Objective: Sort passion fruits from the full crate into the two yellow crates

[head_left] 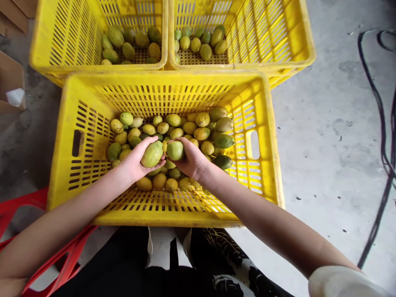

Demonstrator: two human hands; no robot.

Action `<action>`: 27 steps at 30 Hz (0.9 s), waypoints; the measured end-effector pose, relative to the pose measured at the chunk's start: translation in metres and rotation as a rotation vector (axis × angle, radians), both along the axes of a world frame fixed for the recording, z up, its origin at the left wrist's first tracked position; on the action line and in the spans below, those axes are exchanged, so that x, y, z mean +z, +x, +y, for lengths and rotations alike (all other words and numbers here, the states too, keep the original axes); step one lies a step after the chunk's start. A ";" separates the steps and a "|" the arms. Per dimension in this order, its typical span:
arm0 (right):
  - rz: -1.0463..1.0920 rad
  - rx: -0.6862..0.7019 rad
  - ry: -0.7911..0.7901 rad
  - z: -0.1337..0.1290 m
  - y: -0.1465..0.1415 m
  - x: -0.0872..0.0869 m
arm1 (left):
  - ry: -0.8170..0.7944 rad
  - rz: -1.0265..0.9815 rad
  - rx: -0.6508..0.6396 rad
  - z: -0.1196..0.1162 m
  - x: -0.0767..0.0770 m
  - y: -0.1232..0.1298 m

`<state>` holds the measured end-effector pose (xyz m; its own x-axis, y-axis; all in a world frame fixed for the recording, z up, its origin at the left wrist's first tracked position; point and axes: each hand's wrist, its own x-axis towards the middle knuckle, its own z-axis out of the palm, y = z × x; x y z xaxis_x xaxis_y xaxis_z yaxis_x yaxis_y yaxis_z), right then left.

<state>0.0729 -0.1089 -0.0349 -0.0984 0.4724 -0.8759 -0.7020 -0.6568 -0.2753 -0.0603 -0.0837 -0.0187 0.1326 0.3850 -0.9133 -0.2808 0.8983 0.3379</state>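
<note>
My left hand [140, 159] is closed around a yellow-green lemon [152, 154], its side turned up toward me. Close beside it, my right hand [190, 159] grips a smoother green lemon [175, 151]. Both hands are over the near yellow crate [167, 218], above a layer of loose lemons [202, 119] in yellow and green. Darker green ones [224, 141] lie along the right end of the pile. My hands and forearms hide part of the fruit beneath them.
Two more yellow crates stand behind, the left one [71, 37] and the right one [266, 37], each with green and yellow lemons inside. A red plastic stool [66, 264] is at lower left. Cardboard boxes [10, 78] sit far left. Black cables [382, 123] run along the right floor.
</note>
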 end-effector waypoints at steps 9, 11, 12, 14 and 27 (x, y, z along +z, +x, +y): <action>0.050 -0.039 -0.045 0.002 0.000 0.001 | -0.080 -0.065 0.014 0.003 -0.001 -0.001; 0.043 -0.024 -0.041 0.002 0.002 0.000 | -0.106 -0.080 0.011 0.003 0.000 -0.001; 0.040 -0.015 -0.034 0.001 0.002 0.000 | -0.112 -0.088 0.010 0.003 0.001 0.000; 0.031 -0.010 -0.011 0.000 0.002 -0.002 | -0.104 -0.078 0.011 0.003 0.001 0.000; 0.100 -0.076 -0.037 -0.002 0.006 -0.005 | 0.025 -0.095 -0.062 0.000 -0.002 -0.001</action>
<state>0.0787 -0.1108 -0.0398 -0.1515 0.4495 -0.8803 -0.7732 -0.6088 -0.1778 -0.0616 -0.0841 -0.0206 0.2425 0.3960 -0.8856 -0.2564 0.9066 0.3352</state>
